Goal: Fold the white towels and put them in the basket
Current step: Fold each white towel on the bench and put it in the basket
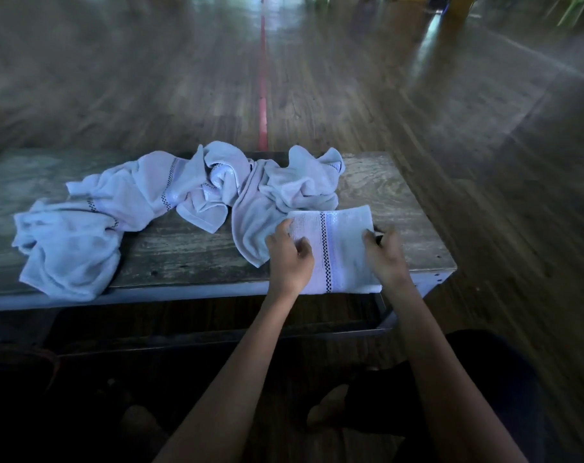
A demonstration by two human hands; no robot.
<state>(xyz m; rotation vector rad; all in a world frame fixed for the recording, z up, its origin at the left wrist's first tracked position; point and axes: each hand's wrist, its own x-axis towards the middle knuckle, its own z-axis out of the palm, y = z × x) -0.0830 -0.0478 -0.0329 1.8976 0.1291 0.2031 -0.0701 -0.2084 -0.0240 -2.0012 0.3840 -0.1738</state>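
Crumpled towels block the table's left and middle; bare wood lies open right of them.

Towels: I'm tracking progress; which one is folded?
The towel held by the left hand and right hand, flat and rectangular; the other towels lie crumpled.

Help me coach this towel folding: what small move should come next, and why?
Probably lift the folded towel off the table: it looks fully folded, and the left hand and right hand hold its sides.
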